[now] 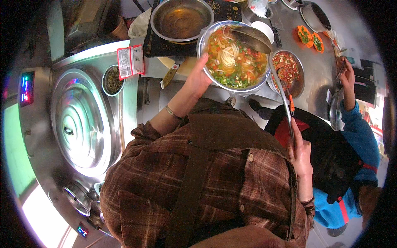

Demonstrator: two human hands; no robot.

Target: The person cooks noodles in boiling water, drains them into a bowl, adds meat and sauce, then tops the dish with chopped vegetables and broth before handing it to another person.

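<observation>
My left hand (198, 74) grips the near left rim of a bowl (203, 40) covered in clear plastic film. Inside it are pale noodles (228, 55) in orange broth, with chopped green scallions (234, 81) and red bits. My right hand (299, 148) is closed around the long metal handle of a ladle (254, 38). The ladle's head is over the far right part of the bowl, overlapping its rim; whether it touches the soup I cannot tell. Just right of the bowl sits a metal basin (299, 88) of chopped red and white pieces, with an orange-handled utensil (291, 105) in it.
A wide steel pan (183, 21) rests on a black induction cooktop (152, 46). At left are a large round steel lid (83, 124), a cup of dark herbs (113, 80), a red-and-white packet (131, 62) and a knife (170, 76). A co-worker in blue sleeves (356, 124) stands close on my right.
</observation>
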